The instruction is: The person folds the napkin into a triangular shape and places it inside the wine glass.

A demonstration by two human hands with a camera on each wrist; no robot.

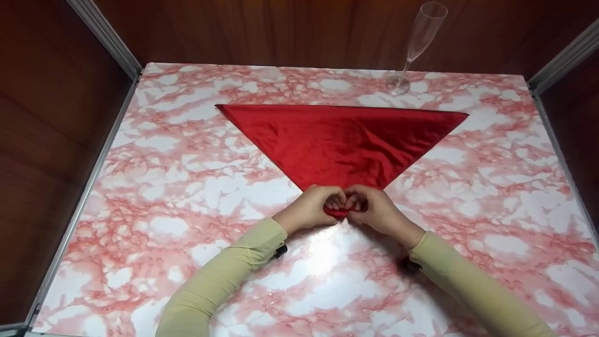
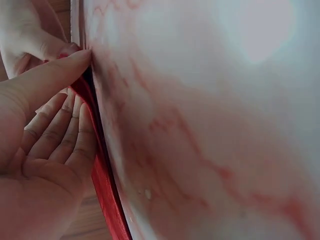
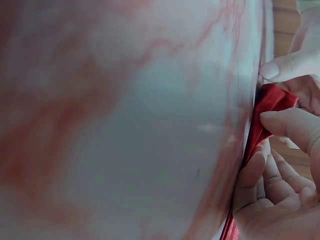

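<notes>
A shiny red cloth [image 1: 323,145] lies in a triangle, its long edge at the back and its narrow end towards me. At that near end my left hand [image 1: 311,206] and right hand [image 1: 380,210] meet, knuckles side by side. Between them a small part of the cloth is folded over, with thumbs on the near side and curled fingers on the far side. In the left wrist view the thumb presses at the edge of the red fabric [image 2: 109,200]. The right wrist view shows the right thumb on the bunched red fold [image 3: 272,102], fingers beside it.
A clear champagne flute [image 1: 423,35] stands near the back edge, behind the cloth's right half. The table [image 1: 164,224] has a red and white marbled top. Dark wood panels [image 1: 262,32] with metal frames close off the back and both sides.
</notes>
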